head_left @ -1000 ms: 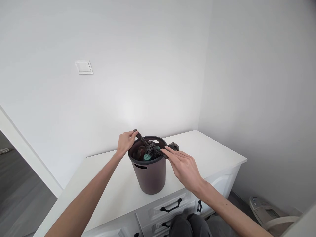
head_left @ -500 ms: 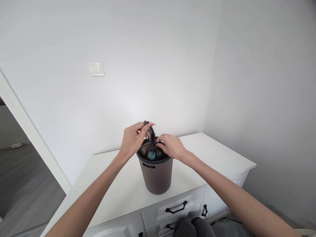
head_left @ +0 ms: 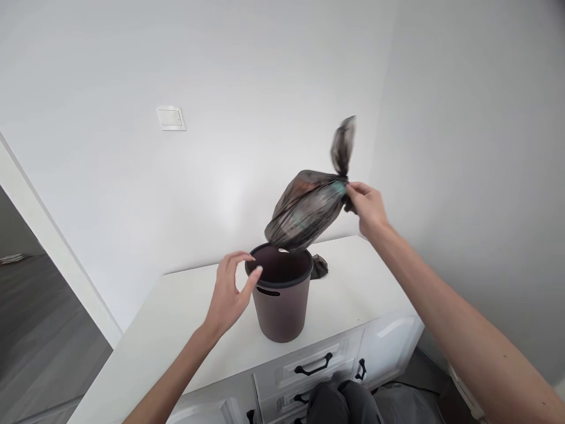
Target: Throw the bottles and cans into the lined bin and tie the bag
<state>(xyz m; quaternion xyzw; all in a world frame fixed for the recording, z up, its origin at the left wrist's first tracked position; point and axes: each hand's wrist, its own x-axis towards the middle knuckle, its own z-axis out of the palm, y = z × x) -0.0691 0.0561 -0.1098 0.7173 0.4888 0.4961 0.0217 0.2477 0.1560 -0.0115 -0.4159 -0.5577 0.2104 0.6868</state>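
Note:
My right hand (head_left: 367,206) pinches a dark see-through garbage bag (head_left: 304,209) just below its knotted neck. The bag is full and tilted, its loose top sticking up and its lower end just above the bin's far rim. Pale, orange and teal contents show dimly through the plastic. Below it stands a brown trash bin (head_left: 282,312) with a black rim and a slot handle, upright. At the bin's left rim my left hand (head_left: 232,288) is open, thumb and fingers apart, holding nothing.
A crumpled black plastic bag (head_left: 319,267) lies behind the bin on the right. All this is on a white cabinet top (head_left: 198,318) against the wall. Black drawer handles (head_left: 313,365) face me, close to my knees (head_left: 344,403). A light switch (head_left: 171,118) is on the wall.
The tied bag has come up out of the bin and swung right in my right hand. My left hand has let go of its top and moved down beside the rim.

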